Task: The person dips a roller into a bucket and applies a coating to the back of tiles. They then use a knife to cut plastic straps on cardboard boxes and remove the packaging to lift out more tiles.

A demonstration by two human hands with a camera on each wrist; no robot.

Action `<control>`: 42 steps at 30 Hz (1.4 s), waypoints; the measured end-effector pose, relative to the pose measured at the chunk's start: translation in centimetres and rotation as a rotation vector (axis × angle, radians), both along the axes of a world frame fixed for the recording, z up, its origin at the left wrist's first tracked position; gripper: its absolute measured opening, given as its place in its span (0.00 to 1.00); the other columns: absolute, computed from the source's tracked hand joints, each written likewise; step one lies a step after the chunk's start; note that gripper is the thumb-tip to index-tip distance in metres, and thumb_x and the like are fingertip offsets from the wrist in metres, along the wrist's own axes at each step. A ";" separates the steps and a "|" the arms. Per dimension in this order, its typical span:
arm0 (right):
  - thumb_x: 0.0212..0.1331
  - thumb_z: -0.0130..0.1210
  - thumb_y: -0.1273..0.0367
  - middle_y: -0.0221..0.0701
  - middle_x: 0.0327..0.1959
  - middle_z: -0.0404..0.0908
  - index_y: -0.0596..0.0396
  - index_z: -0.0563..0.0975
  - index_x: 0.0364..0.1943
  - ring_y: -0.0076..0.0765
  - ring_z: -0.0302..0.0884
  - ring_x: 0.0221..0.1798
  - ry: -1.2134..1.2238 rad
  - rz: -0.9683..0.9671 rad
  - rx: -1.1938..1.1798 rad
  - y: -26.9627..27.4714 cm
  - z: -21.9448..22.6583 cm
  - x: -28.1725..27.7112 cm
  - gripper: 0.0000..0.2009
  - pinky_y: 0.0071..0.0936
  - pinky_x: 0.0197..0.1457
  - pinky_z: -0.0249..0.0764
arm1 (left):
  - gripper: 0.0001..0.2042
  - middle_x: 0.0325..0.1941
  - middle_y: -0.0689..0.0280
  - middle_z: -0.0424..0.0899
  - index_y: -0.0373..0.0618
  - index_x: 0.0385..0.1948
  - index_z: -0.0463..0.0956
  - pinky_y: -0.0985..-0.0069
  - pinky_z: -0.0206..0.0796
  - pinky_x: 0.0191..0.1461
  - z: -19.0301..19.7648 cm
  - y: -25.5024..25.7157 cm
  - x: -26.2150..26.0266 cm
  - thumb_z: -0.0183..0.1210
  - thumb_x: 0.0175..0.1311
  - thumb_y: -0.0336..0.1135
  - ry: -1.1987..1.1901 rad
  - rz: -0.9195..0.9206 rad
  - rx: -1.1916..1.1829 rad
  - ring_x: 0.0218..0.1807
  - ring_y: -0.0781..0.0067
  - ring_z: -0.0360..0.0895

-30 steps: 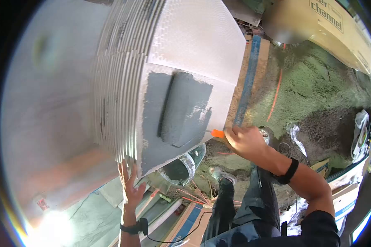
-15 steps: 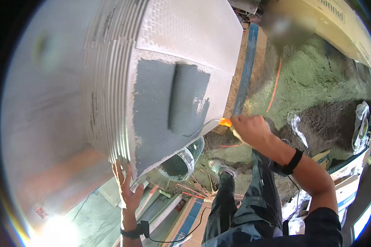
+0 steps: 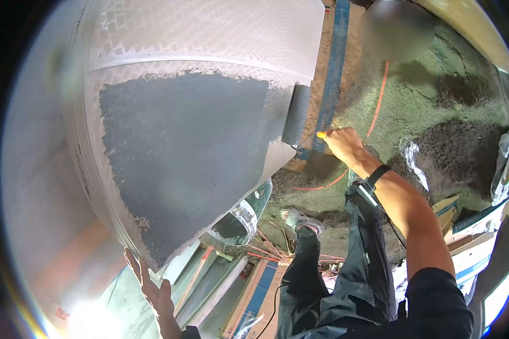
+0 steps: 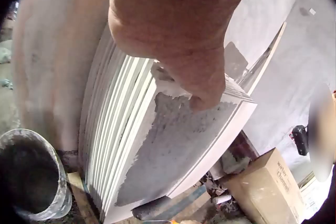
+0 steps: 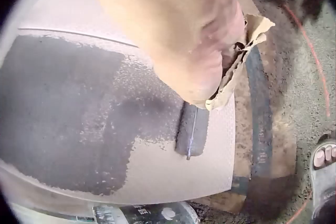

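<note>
Between left grip (image 3: 155,294) and right grip (image 3: 345,146), a thick stack of tiles (image 4: 107,134), stood on edge. On the side toward the right grip, the front tile (image 5: 163,182). Over much of its face, spreading from near the left grip, a grey coat (image 3: 181,141): dense in the middle, speckled thin toward the right grip. Just beyond the right grip, flat cardboard (image 3: 353,39) with a blue stripe. Between both grips, beside the tile's lower edge, a bucket (image 3: 246,217) with dark contents. Just ahead of the right grip, by the tile edge nearest to it, the roller (image 3: 297,116); contact with the tile hard to tell. Smallest, in the right grip, fingers curled round, the roller handle (image 3: 321,135), orange at the end. Left grip released, holding nothing, resting at the stack's edge.

Probably best to roll back over the speckled part first, with even pressure, then into the bare margin near the right grip. Likely worth easing off at the edge, against a ridge or drips on the cardboard. Wise, too, to keep the left grip's thumb off the coat.
</note>
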State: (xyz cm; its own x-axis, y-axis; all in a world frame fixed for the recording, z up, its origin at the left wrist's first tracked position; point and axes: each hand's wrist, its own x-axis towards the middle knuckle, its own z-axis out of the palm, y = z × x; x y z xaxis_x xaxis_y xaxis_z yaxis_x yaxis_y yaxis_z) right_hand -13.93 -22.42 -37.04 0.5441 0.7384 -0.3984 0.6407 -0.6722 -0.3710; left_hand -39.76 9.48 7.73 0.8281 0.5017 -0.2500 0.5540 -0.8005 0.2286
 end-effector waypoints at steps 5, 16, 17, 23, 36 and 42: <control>0.56 0.57 0.69 0.37 0.24 0.82 0.61 0.79 0.32 0.36 0.83 0.24 -0.010 0.003 0.023 -0.3 5.0 0.0 0.08 0.33 0.24 0.77 | 0.36 0.81 0.54 0.44 0.51 0.72 0.59 0.49 0.26 0.79 1.5 -0.1 0.4 0.55 0.62 0.51 0.023 -0.006 0.016 0.81 0.48 0.33; 0.58 0.57 0.69 0.34 0.26 0.81 0.61 0.77 0.35 0.33 0.82 0.25 -0.038 0.124 0.102 -0.8 12.7 1.5 0.08 0.31 0.25 0.78 | 0.35 0.81 0.54 0.44 0.47 0.71 0.61 0.50 0.29 0.79 0.7 -0.3 0.6 0.55 0.62 0.50 0.072 0.011 0.022 0.81 0.48 0.33; 0.59 0.56 0.69 0.36 0.25 0.82 0.62 0.77 0.35 0.34 0.83 0.24 -0.031 0.120 0.091 -0.8 10.8 1.4 0.08 0.33 0.25 0.79 | 0.35 0.81 0.55 0.44 0.46 0.71 0.61 0.50 0.28 0.79 0.6 -0.5 0.7 0.55 0.62 0.50 0.031 0.014 0.007 0.81 0.49 0.33; 0.62 0.52 0.68 0.40 0.22 0.82 0.61 0.77 0.32 0.43 0.84 0.26 0.037 0.045 0.005 -0.5 -1.8 1.4 0.09 0.39 0.28 0.78 | 0.37 0.81 0.53 0.43 0.44 0.73 0.56 0.52 0.25 0.79 0.1 -0.4 -0.7 0.53 0.64 0.54 0.053 0.096 0.103 0.81 0.52 0.35; 0.55 0.59 0.73 0.35 0.22 0.81 0.63 0.78 0.32 0.32 0.81 0.23 0.026 0.055 0.102 -0.6 9.9 3.9 0.05 0.30 0.23 0.78 | 0.42 0.80 0.54 0.46 0.44 0.72 0.57 0.54 0.24 0.79 0.2 -1.1 0.3 0.54 0.61 0.61 0.044 0.099 0.077 0.81 0.53 0.36; 0.58 0.57 0.70 0.34 0.22 0.81 0.62 0.76 0.32 0.33 0.81 0.22 0.069 0.087 0.114 -0.9 11.6 4.5 0.07 0.32 0.22 0.76 | 0.40 0.81 0.55 0.45 0.47 0.72 0.58 0.53 0.26 0.79 0.1 -1.0 0.5 0.54 0.62 0.60 0.038 0.070 0.078 0.81 0.52 0.36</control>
State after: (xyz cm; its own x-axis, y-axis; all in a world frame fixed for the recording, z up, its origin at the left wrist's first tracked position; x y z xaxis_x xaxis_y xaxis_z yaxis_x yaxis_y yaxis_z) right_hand -9.42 -23.36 -25.42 0.4501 0.8243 -0.3435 0.6653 -0.5661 -0.4868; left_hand -39.27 8.44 7.84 0.7813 0.5768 -0.2385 0.6159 -0.7744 0.1448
